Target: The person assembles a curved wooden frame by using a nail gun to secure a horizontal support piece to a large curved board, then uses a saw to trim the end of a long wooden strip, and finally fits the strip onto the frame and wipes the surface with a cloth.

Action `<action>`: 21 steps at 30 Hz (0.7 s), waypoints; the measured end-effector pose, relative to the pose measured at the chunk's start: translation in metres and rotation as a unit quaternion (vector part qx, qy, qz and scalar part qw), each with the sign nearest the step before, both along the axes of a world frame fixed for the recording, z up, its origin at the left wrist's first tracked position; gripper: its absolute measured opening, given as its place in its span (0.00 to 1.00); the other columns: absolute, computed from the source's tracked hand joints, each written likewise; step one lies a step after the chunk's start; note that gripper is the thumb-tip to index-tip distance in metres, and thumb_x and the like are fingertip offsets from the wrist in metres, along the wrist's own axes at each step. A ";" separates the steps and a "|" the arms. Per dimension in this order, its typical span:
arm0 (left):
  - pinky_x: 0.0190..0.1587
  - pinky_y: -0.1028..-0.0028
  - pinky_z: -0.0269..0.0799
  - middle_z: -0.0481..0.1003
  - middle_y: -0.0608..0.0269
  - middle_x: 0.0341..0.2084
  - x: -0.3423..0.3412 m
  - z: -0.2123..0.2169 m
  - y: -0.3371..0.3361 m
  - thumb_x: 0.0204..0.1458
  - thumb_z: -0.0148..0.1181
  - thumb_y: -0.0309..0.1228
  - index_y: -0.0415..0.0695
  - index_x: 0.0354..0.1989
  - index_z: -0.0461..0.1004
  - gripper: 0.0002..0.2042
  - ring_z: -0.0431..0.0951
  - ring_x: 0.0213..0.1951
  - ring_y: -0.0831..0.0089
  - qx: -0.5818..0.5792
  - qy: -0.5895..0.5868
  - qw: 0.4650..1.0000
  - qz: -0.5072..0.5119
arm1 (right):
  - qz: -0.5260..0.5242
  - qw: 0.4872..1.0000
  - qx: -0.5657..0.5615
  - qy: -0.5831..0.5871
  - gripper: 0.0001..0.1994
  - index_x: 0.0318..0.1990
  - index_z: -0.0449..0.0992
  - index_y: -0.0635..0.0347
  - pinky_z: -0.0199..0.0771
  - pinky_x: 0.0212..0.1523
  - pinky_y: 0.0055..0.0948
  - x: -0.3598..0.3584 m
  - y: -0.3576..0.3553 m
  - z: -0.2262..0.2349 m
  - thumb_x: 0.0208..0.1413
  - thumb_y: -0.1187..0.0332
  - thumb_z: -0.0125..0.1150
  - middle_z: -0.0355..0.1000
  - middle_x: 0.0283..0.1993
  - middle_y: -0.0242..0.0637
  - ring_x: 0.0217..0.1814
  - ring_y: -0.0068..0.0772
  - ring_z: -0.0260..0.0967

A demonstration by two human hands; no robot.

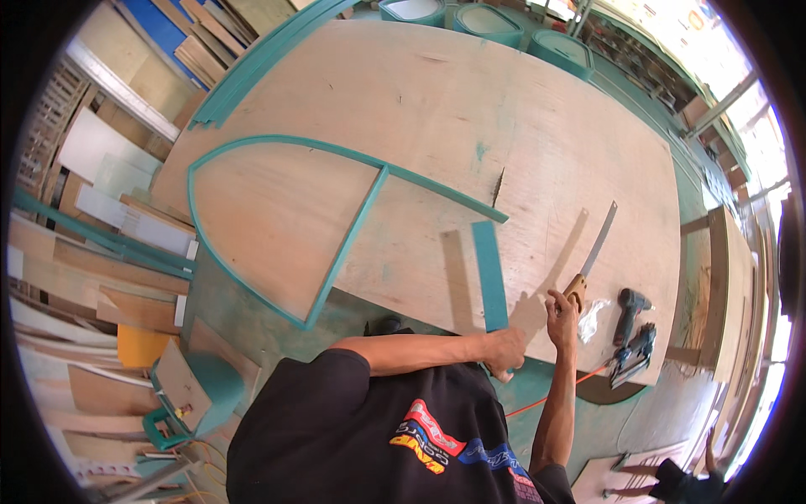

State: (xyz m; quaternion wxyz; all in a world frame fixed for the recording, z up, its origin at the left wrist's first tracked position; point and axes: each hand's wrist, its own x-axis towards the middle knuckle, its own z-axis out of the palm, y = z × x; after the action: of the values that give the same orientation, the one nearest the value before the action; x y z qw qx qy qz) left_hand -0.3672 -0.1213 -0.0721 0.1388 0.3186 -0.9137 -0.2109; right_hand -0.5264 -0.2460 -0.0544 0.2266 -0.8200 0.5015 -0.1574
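My left hand point(505, 349) is closed around the near end of a flat teal wooden strip point(489, 273). The strip points away from me over the near edge of the large plywood worktable point(537, 126). My right hand point(562, 321) grips the wooden handle of a handsaw point(578, 289). Its blade rises up and to the right, apart from the strip, and both cast shadows on the tabletop. Left of the strip lies a teal frame point(344, 239) with a curved end and a crossbar, its lower part overhanging the table edge.
Right of the saw lie a crumpled plastic bag point(593, 321), a cordless drill point(628, 317) and a nail gun point(634, 357) with an orange hose point(556, 398). Teal strips point(264, 67) are stacked at the far left. Several boards lean at left. Another person point(684, 481) is at lower right.
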 end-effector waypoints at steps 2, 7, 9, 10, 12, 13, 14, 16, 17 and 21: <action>0.52 0.55 0.68 0.82 0.60 0.22 -0.028 -0.012 -0.024 0.44 0.65 0.53 0.50 0.25 0.86 0.19 0.82 0.32 0.60 -0.024 -0.063 0.996 -0.066 | 0.007 1.000 0.009 0.013 0.13 0.50 0.83 0.58 0.70 0.51 0.45 -0.012 -0.028 -0.011 0.60 0.67 0.65 0.69 0.35 0.45 0.42 0.47 0.70; 0.72 0.49 0.49 0.83 0.73 0.46 -0.081 -0.033 -0.055 0.42 0.67 0.55 0.56 0.37 0.87 0.20 0.75 0.60 0.69 -0.070 -0.221 0.970 -0.068 | 0.040 0.996 0.000 0.083 0.13 0.48 0.84 0.53 0.69 0.56 0.50 -0.033 -0.089 -0.039 0.57 0.66 0.66 0.73 0.41 0.48 0.50 0.55 0.71; 0.77 0.44 0.39 0.77 0.75 0.57 -0.084 -0.049 -0.052 0.45 0.68 0.54 0.61 0.44 0.85 0.20 0.66 0.69 0.66 -0.086 -0.203 0.975 -0.027 | 0.031 0.996 0.023 0.076 0.12 0.46 0.85 0.55 0.69 0.57 0.52 -0.027 -0.100 -0.043 0.56 0.65 0.65 0.75 0.44 0.50 0.53 0.57 0.72; 0.76 0.42 0.38 0.76 0.76 0.59 -0.082 -0.069 -0.045 0.46 0.67 0.54 0.62 0.48 0.84 0.22 0.65 0.70 0.66 -0.114 -0.202 0.973 0.002 | 0.036 0.997 0.012 0.069 0.11 0.45 0.85 0.55 0.69 0.57 0.52 -0.022 -0.106 -0.050 0.56 0.65 0.65 0.76 0.45 0.51 0.53 0.57 0.72; 0.76 0.43 0.41 0.74 0.70 0.62 -0.069 -0.088 -0.036 0.48 0.67 0.53 0.58 0.51 0.82 0.23 0.63 0.71 0.64 -0.096 -0.115 0.985 0.083 | 0.034 0.997 0.012 0.073 0.11 0.44 0.85 0.57 0.69 0.57 0.52 -0.022 -0.121 -0.062 0.57 0.65 0.63 0.76 0.47 0.52 0.54 0.58 0.71; 0.76 0.43 0.43 0.73 0.68 0.63 -0.062 -0.086 -0.034 0.50 0.67 0.52 0.56 0.53 0.82 0.24 0.63 0.72 0.63 -0.089 -0.061 0.987 0.116 | 0.025 0.996 0.020 0.085 0.11 0.44 0.85 0.57 0.69 0.58 0.53 -0.027 -0.129 -0.066 0.57 0.65 0.63 0.76 0.48 0.52 0.54 0.59 0.71; 0.76 0.45 0.46 0.73 0.64 0.62 -0.054 -0.083 -0.021 0.50 0.67 0.51 0.53 0.52 0.81 0.23 0.64 0.71 0.61 -0.073 0.005 0.981 0.180 | 0.015 0.995 0.029 0.096 0.11 0.44 0.85 0.58 0.69 0.58 0.53 -0.028 -0.134 -0.071 0.58 0.65 0.62 0.76 0.49 0.53 0.54 0.59 0.71; 0.72 0.50 0.55 0.74 0.58 0.60 -0.032 -0.063 0.004 0.51 0.68 0.47 0.48 0.49 0.81 0.21 0.67 0.67 0.58 -0.013 0.128 0.944 0.305 | 0.018 0.995 -0.001 0.102 0.12 0.44 0.84 0.59 0.68 0.59 0.54 -0.035 -0.138 -0.072 0.58 0.65 0.61 0.76 0.49 0.53 0.55 0.59 0.71; 0.68 0.53 0.62 0.75 0.54 0.58 -0.017 -0.057 0.022 0.52 0.68 0.45 0.45 0.48 0.80 0.20 0.70 0.64 0.55 0.035 0.178 0.910 0.373 | 0.021 0.994 -0.014 0.103 0.12 0.44 0.84 0.60 0.67 0.59 0.54 -0.031 -0.136 -0.071 0.59 0.65 0.61 0.76 0.49 0.53 0.55 0.59 0.70; 0.50 0.57 0.75 0.80 0.55 0.39 0.068 -0.033 0.108 0.56 0.66 0.34 0.43 0.38 0.80 0.09 0.80 0.44 0.53 -0.041 0.210 0.720 0.660 | 0.041 0.986 -0.043 0.154 0.14 0.46 0.83 0.62 0.63 0.65 0.52 -0.015 -0.122 -0.046 0.60 0.62 0.60 0.77 0.53 0.54 0.63 0.58 0.67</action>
State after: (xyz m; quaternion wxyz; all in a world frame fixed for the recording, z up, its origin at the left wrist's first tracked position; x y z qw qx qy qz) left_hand -0.2992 -0.0137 -0.1047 0.4443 0.7822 -0.4275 -0.0896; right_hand -0.5413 -0.3684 -0.1002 0.1171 -0.8635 0.4888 -0.0408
